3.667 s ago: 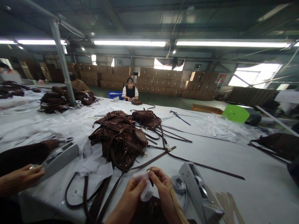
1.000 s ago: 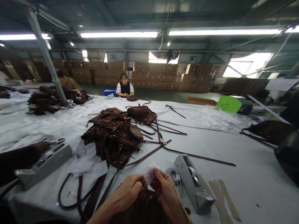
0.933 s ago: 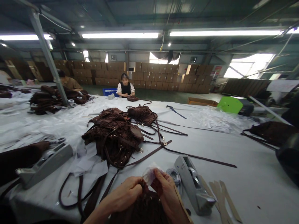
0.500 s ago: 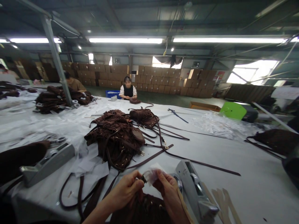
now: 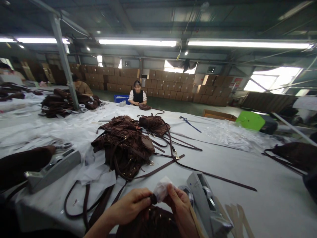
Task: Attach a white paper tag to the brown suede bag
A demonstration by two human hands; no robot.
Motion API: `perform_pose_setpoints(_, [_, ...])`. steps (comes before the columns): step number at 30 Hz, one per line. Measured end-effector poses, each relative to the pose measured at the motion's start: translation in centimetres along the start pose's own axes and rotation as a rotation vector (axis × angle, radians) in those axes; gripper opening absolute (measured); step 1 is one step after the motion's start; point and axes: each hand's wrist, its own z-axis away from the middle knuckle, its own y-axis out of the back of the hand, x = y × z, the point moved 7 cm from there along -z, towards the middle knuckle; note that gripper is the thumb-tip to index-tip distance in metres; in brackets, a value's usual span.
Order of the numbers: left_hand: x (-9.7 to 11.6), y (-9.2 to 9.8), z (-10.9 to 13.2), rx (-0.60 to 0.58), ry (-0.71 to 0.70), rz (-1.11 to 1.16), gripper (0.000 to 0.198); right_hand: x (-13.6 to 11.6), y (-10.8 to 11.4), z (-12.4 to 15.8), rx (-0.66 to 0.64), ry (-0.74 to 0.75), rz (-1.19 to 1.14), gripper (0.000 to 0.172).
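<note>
My left hand (image 5: 133, 205) is closed in a pinch on a small dark brown end piece (image 5: 154, 198), perhaps part of a strap. A thin, whitish, see-through wrapping sheet (image 5: 163, 189) covers the far side of that piece. The fingers of my right hand (image 5: 182, 206) are closed on the sheet's right edge. Below both hands lies a dark brown bag (image 5: 153, 223) with metal eyelets, partly hidden by them. Just right of my right hand stands a grey tape dispenser (image 5: 198, 183).
A pile of brown fringed bags (image 5: 123, 145) with long straps lies ahead. Another tape dispenser (image 5: 53, 170) stands left, near loose white sheets (image 5: 99, 172). Beige strips (image 5: 235, 215) lie at right. Across the table sits a person (image 5: 137, 94); a metal post (image 5: 63, 59) rises at left.
The whitish sheet has come up and around the dark end piece, standing more bunched between my hands. Both hands keep their pinch. The whole view has shifted slightly.
</note>
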Motion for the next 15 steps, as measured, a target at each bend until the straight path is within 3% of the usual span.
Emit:
perform_pose_setpoints(3, [-1.7, 0.2, -0.7, 0.143, 0.053, 0.112, 0.034, 0.3, 0.6, 0.0, 0.001, 0.033, 0.135, 0.046])
perform_pose_setpoints(5, [-2.4, 0.7, -0.7, 0.307, 0.041, 0.141, 0.044, 0.2, 1.2, -0.1, 0.044, 0.062, 0.235, 0.051])
perform_pose_setpoints(7, [-2.5, 0.7, -0.5, 0.373, 0.004, 0.144, 0.055, -0.1, 1.8, 0.0, 0.102, 0.097, 0.326, 0.056])
perform_pose_setpoints(11, [-1.5, -0.6, -0.3, 0.258, -0.075, 0.143, 0.072, -0.8, 0.8, 0.3, 0.059, 0.118, 0.463, 0.062])
perform_pose_setpoints(13, [-0.9, -0.8, -0.2, 0.217, -0.099, 0.161, 0.064, -0.9, -0.2, 0.6, -0.021, 0.108, 0.482, 0.062])
perform_pose_setpoints(15, [-0.8, -0.7, -0.3, 0.209, -0.087, 0.187, 0.041, -1.0, -0.8, 0.7, -0.048, 0.113, 0.510, 0.063])
